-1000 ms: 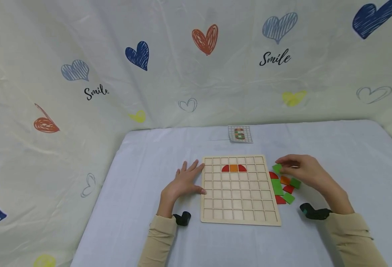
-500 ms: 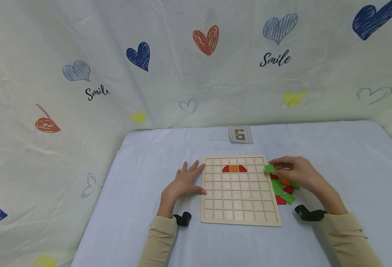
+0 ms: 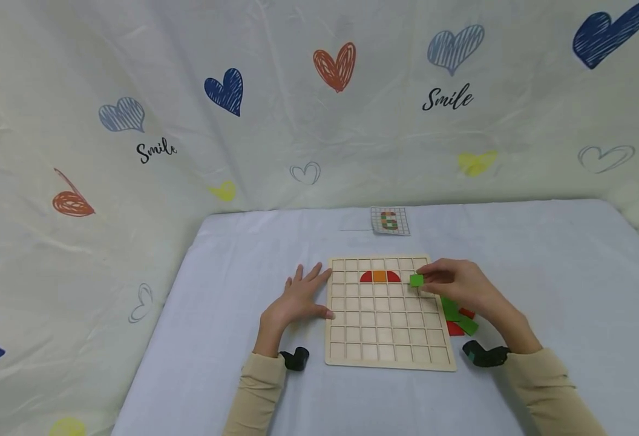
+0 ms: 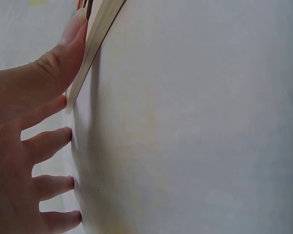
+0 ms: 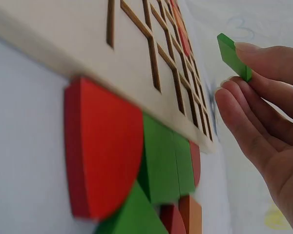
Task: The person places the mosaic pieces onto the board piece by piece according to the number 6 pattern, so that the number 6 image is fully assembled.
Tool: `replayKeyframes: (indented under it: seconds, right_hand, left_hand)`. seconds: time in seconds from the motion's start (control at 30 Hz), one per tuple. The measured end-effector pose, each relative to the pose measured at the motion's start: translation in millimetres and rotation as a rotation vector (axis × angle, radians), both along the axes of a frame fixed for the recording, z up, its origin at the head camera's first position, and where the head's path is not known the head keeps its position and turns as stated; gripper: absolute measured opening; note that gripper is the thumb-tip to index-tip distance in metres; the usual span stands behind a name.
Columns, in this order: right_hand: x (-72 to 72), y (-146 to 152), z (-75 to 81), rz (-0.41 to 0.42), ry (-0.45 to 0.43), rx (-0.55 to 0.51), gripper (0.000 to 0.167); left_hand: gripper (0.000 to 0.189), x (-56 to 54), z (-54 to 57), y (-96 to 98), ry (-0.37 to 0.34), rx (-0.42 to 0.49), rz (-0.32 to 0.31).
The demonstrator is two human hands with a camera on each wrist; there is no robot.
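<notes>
A square green tile point(image 3: 416, 280) is pinched between the thumb and fingers of my right hand point(image 3: 463, 284), held above the upper right of a wooden grid board point(image 3: 385, 335). In the right wrist view the green tile point(image 5: 233, 56) stands clear of the board. My left hand point(image 3: 298, 303) lies spread at the board's left edge, its thumb and a fingertip touching the rim; the left wrist view shows the thumb point(image 4: 63, 53) against that rim. Set in the board's second row are an orange square point(image 3: 379, 277) and two red quarter-round tiles point(image 3: 365, 277), one on each side.
Loose green tiles point(image 3: 450, 309) and red tiles point(image 3: 455, 329) lie along the board's right side, partly under my right hand. An orange tile point(image 5: 191, 214) is among them. A small pattern card point(image 3: 389, 221) lies behind the board on the white tablecloth point(image 3: 199, 375).
My right hand has lifted the green tile from the loose pile and carried it left over the board. My left hand stays at the board's left edge.
</notes>
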State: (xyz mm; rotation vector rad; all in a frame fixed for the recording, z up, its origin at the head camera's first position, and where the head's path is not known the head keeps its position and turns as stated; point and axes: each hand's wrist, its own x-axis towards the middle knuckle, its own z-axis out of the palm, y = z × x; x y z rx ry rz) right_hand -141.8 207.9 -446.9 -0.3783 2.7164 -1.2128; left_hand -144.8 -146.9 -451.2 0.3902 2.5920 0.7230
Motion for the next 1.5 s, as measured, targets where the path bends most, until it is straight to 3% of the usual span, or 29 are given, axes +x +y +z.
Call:
replayKeyframes:
  seconds: [0.7, 1.5]
  right_hand:
    - [-15.4, -43.8, 3.8, 0.175, 0.021, -0.030, 0.028]
    - [-28.3, -91.3, -5.8, 0.309, 0.093, 0.087, 0.020]
  left_hand:
    - [0.097, -0.3, 2.6, -0.6, 0.008, -0.022, -0.005]
    - [0.098, -1.7, 0.5, -0.9, 0.005, -0.029, -0.012]
